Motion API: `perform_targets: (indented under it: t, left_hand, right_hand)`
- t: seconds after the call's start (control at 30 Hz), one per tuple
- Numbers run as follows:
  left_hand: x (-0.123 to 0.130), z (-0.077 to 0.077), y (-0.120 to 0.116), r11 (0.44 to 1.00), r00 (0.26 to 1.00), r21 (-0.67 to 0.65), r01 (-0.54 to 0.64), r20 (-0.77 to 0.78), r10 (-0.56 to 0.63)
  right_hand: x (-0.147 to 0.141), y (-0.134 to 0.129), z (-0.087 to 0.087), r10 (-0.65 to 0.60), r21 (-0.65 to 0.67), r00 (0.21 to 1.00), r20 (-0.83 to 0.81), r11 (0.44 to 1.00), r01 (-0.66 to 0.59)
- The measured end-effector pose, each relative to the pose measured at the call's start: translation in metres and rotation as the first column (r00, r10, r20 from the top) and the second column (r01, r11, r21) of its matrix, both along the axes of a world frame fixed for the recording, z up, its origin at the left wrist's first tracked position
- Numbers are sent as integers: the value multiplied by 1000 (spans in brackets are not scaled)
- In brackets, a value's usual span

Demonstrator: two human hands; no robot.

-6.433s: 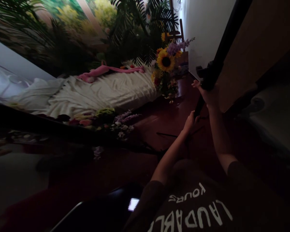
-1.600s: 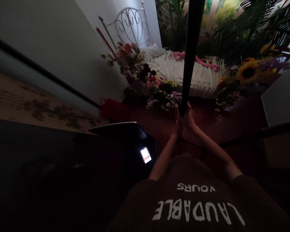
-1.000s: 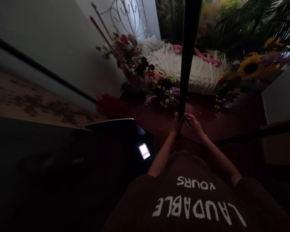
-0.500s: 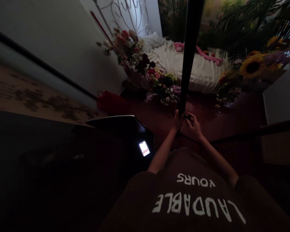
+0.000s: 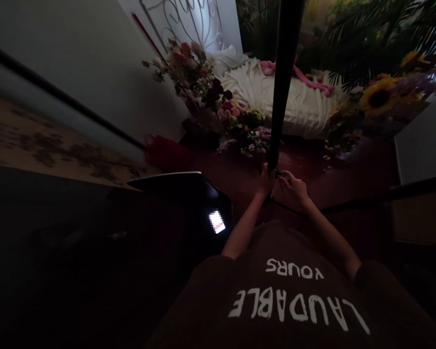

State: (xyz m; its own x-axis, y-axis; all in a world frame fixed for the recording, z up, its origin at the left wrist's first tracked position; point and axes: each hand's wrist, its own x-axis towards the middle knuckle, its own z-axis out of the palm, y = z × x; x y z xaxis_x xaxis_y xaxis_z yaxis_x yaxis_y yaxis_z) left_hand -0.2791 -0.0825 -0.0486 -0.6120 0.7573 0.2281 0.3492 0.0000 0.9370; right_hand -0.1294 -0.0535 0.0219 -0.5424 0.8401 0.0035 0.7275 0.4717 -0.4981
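A thick black pole [image 5: 285,68] runs from the top of the view down to my hands. My left hand [image 5: 266,180] is wrapped round its lower part, with the fingers partly hidden behind it. Just to the right of the pole, my right hand [image 5: 294,188] has its thumb and fingers closed on a small dark knob or clamp [image 5: 281,174] at the pole's side. The light is too dim to make out its exact shape. A thin dark strip [image 5: 287,208] passes below my right hand.
A dark table [image 5: 189,213] with a lit screen [image 5: 217,221] stands to my left. Flower bunches [image 5: 252,131] and a white-draped seat [image 5: 305,109] are ahead. Dark bars slant in at left [image 5: 65,97] and right [image 5: 388,195]. A red bag [image 5: 165,152] lies on the reddish floor.
My right hand has shifted slightly right and its fingers have changed position at the knob or clamp. My left hand keeps its grip on the pole.
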Motion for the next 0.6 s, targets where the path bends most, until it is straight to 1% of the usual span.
perform_targets:
  t: [0.07,0.17,0.33,0.47,0.53,0.6]
  left_hand:
    - [0,1,0,1000,1000,8,-6,3,6]
    - [0,3,0,1000,1000,28,-3,2,3]
    - [0,1,-1,998,1000,53,19,-14,-19]
    - [0,-1,-1,997,999,66,28,17,-29]
    - [0,-2,-2,998,999,52,27,26,-29]
    - [0,-2,-3,999,999,42,29,27,-31]
  right_hand:
    - [-4,1,1,-32,10,999,20,999,32]
    - [-9,1,2,-65,18,998,-4,998,65]
    - [-12,1,0,-34,46,999,-20,998,35]
    - [-11,-1,-4,-32,71,999,-30,997,34]
    - [-13,-1,-7,-54,42,997,-63,998,57]
    - [-16,0,-9,-100,-36,987,-125,995,96]
